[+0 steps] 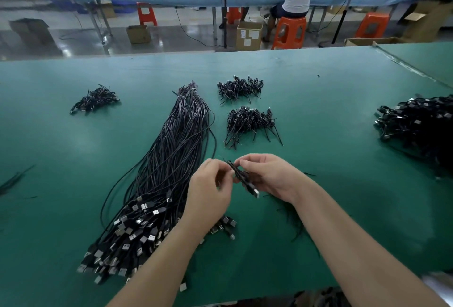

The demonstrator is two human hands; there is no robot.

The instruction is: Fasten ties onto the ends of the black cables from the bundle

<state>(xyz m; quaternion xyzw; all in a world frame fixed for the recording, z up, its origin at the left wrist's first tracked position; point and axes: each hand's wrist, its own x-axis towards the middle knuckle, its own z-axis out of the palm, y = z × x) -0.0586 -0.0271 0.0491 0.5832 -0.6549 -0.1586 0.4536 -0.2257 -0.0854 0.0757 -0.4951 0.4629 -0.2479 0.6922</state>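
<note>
Head view looks down on a green work table (318,86) with the long bundle of black USB cables (171,149) as the reference point; the bundle runs away from the person, its plug ends fanned out at the near edge and its far end bound by a pale tie. Just right of the bundle's middle, raised above the table, both hands meet around one coiled cable (241,176). The right hand (272,176) grips the coil with fingers curled about it, the metal USB plug hanging out below toward the person, apparently to keep the loops from springing apart. The left hand (210,184) pinches at the coil's upper end, where a thin black tie appears to be twisted on; the tie itself is too small to confirm. Beyond the hands, right of the bundle's far half, lie two heaps of tied cables (250,122), seemingly finished pieces set within easy reach. A smaller heap (95,99) lies left of the bundle, and a large pile (421,125) sits far to its right. Loose black ties (294,221) lie right of the bundle's plug ends, under the right forearm.
</note>
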